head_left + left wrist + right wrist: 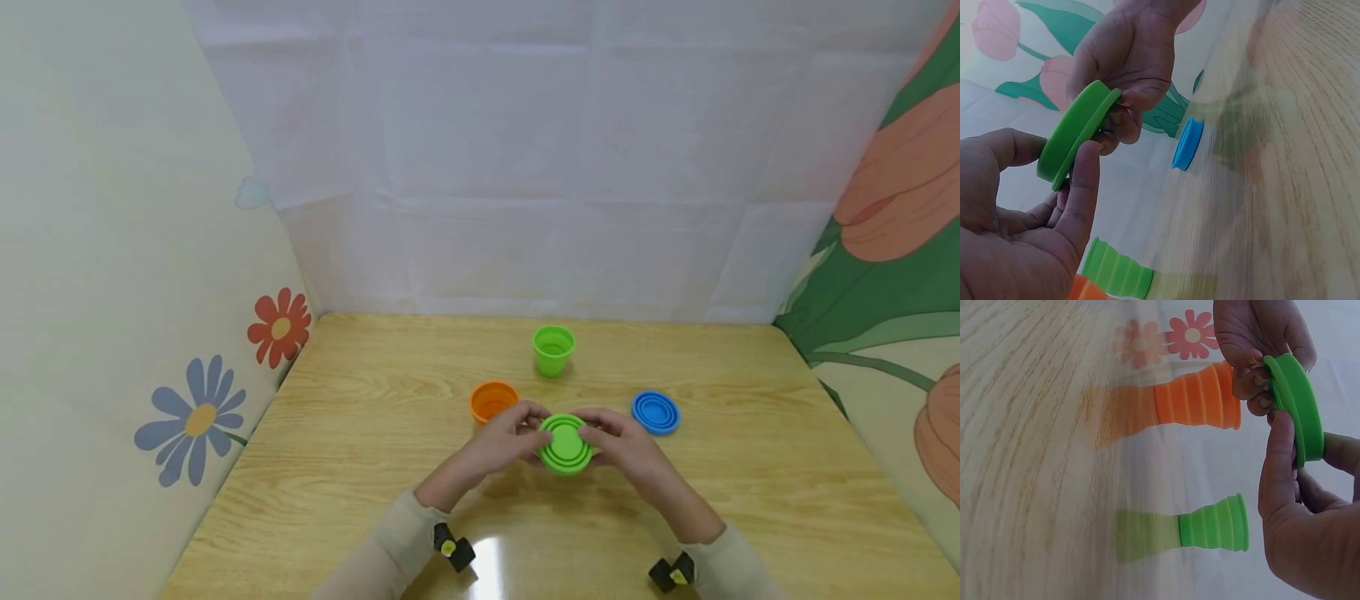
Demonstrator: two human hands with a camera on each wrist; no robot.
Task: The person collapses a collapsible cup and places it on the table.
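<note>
Both hands hold a flattened green collapsible cup [566, 444] between them, raised over the table. My left hand [504, 439] pinches its left edge, thumb on the ringed face and fingers behind. On the opposite edge, my right hand [628, 447] grips it the same way. Seen side-on in the left wrist view, the green cup [1075, 134] is a thick disc with a rim. Just beyond the left hand stands an orange collapsible cup [492, 402], opened out and partly covered by that hand. A flattened blue collapsible cup [656, 413] lies to the right of the right hand.
Farther back on the wooden table [390, 375] stands a second green cup [553, 350], opened out. A white sheet [480, 167] hangs behind the table. Flower-printed cloth [112, 250] borders the left side, and more hangs on the right.
</note>
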